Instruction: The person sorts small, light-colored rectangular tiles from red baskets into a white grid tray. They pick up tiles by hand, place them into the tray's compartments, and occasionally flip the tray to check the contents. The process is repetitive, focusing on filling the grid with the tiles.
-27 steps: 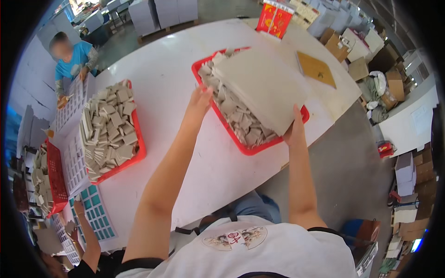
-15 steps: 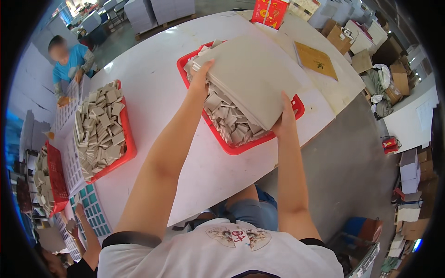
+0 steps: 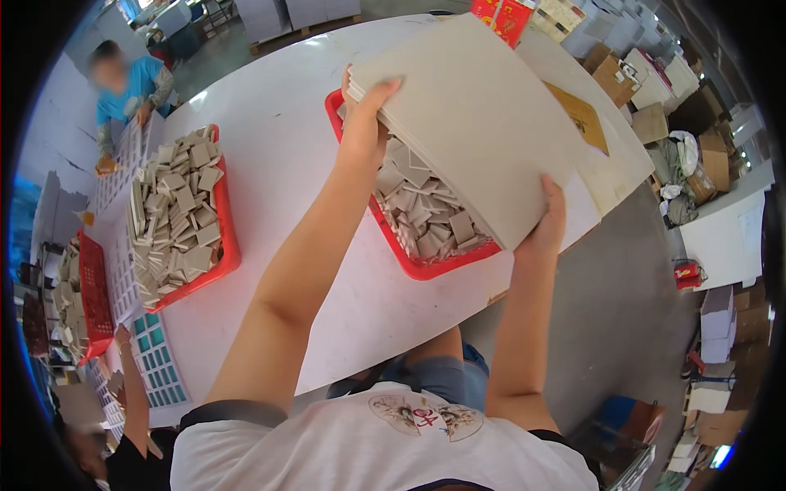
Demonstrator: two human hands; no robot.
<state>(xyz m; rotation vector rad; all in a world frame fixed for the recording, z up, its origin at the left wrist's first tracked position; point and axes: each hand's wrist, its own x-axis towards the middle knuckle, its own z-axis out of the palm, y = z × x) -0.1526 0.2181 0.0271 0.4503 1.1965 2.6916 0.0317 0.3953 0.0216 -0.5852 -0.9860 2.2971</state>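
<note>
Between my two hands is a stack of large grey cardboard sheets (image 3: 467, 114), tilted above a red plastic basket (image 3: 426, 270). My left hand (image 3: 368, 110) grips the stack's left edge, thumb on top and fingers beneath. At the near right corner, my right hand (image 3: 547, 221) is closed round the edge, its thumb on the upper face. Under the sheets, small grey cardboard pieces (image 3: 426, 204) fill the basket; the stack hides its far part.
Left on the white table (image 3: 286, 147) stands another red basket (image 3: 232, 237) heaped with similar pieces. White grid trays (image 3: 164, 360) lie beside it. A person in blue (image 3: 127, 98) works at the far left, another (image 3: 135, 401) at the near left. A gold folder (image 3: 585, 119) lies at the right.
Both hands have lifted the stack of sheets up off the basket and shifted it right. More of the small pieces now show below. The near-left person's arm has moved.
</note>
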